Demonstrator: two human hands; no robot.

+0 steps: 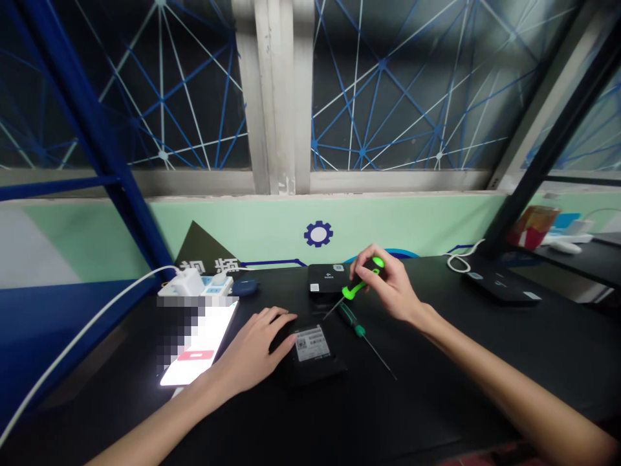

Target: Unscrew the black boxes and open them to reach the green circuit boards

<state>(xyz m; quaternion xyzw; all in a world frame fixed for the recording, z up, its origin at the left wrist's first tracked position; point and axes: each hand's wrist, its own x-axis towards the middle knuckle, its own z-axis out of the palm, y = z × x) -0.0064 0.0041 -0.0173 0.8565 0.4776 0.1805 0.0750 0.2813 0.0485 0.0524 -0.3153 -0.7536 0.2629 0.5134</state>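
Observation:
A flat black box (313,369) with a white printed label (312,343) lies on the black table. My left hand (259,346) rests at its left side, fingers stretched out and thumb touching the label's edge. Above the box's far right corner, my right hand (383,285) grips a bright green and black screwdriver (356,289). Its shaft slants down to the left, with the tip at or close to that corner; contact is hard to make out. A second, dark green screwdriver (359,330) lies to the right of the box, pointing toward me.
Behind the box sits another black box (326,282). A lit phone (201,353) lies at left, by a white power strip (213,285) and a dark blue case (246,287). Another black box (502,287) and a white cable (458,262) are at right.

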